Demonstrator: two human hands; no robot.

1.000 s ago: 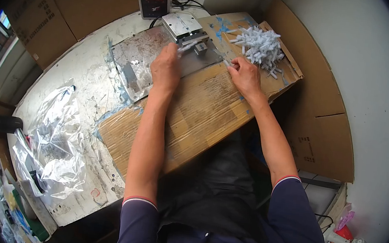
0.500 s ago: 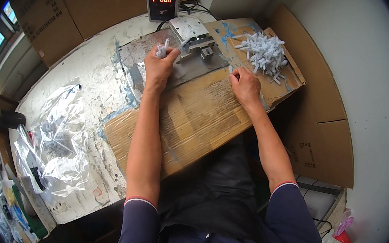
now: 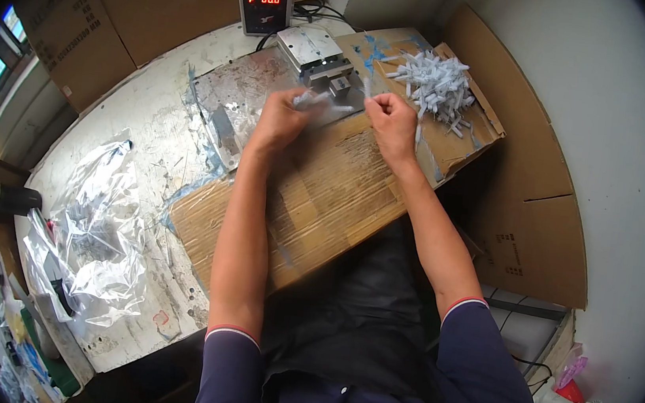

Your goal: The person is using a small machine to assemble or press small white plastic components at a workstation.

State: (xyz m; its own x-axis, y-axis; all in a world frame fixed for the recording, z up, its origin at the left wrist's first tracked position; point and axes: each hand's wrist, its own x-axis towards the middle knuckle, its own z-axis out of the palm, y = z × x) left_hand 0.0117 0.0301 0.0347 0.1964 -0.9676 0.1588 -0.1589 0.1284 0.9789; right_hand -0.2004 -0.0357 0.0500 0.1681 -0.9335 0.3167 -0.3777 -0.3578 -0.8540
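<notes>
My left hand (image 3: 280,123) is closed around several small white plastic pieces (image 3: 311,103), shaped like short tubes; motion blurs its fingertips. My right hand (image 3: 393,126) pinches one slim white piece (image 3: 367,86), which points up and away from the fingers. Between and just beyond the hands sits a metal fixture (image 3: 308,47) with a small block (image 3: 339,86) at its front, fixed on a worn metal plate (image 3: 233,76). To the right of my right hand, a heap of the same white pieces (image 3: 438,83) lies on cardboard.
A grey counter box (image 3: 266,0) with red lit digits stands behind the fixture. Taped cardboard (image 3: 299,195) covers the near table edge. Crumpled clear plastic (image 3: 100,232) and a dark cylinder (image 3: 12,198) lie left. Cardboard walls (image 3: 518,160) rise at right.
My left hand has moved right and nearer to me, with its white pieces tipped toward the right. My right hand has shifted left and slightly away, toward the fixture, holding a white piece.
</notes>
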